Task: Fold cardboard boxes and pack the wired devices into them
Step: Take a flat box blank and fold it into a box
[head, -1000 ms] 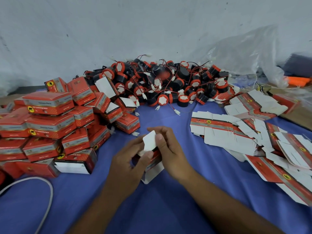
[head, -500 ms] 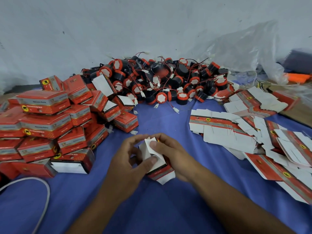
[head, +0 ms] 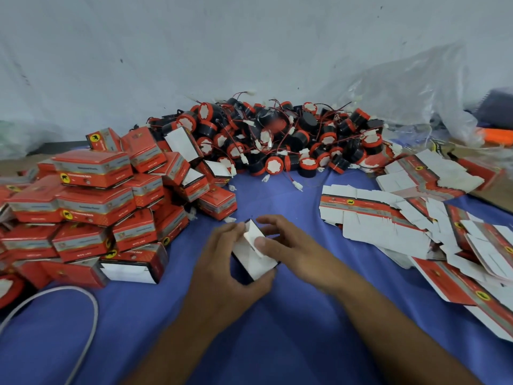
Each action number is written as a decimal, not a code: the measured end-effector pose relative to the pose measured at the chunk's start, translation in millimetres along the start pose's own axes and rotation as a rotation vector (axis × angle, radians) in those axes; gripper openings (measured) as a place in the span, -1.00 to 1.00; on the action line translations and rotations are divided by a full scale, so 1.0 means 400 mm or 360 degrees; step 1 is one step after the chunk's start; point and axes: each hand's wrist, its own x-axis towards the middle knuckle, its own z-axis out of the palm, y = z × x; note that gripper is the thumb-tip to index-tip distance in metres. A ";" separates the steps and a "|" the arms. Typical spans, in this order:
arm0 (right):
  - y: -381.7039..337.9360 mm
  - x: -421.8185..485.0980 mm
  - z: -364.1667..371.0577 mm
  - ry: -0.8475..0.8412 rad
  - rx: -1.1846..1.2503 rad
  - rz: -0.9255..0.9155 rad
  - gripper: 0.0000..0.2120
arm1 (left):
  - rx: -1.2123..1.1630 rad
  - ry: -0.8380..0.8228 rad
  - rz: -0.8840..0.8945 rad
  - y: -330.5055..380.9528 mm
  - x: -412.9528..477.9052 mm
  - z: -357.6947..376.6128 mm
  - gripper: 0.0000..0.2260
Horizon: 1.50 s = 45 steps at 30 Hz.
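Head view shows the box now turned white-end-up, gripped by the left hand while the right hand's thumb presses its flap shut, nearly finishing the fold.

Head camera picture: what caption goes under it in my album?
Two hands fold a small box between packed boxes and flat blanks.

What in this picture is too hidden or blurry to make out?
All from the head view:
- Box in hand: the left hand and right hand hide its printed sides and whether a device is inside.
- Print on the packed boxes: too small and blurred.
- White cable: cut off by the left edge.
- Plastic bag: contents unclear.
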 end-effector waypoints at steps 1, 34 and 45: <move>-0.009 -0.002 0.001 -0.0023 -0.0038 -0.0086 -0.49 | 0.0088 0.0054 0.0050 -0.002 0.001 -0.002 -0.37; 0.042 0.009 0.058 0.0148 -0.0146 -0.0499 -0.51 | 0.0354 0.0159 0.0187 -0.014 0.004 0.022 -0.36; 0.051 0.030 -0.023 0.0194 -0.1626 -0.1045 -0.50 | 0.0867 -0.0306 0.0445 -0.097 0.036 -0.028 -0.55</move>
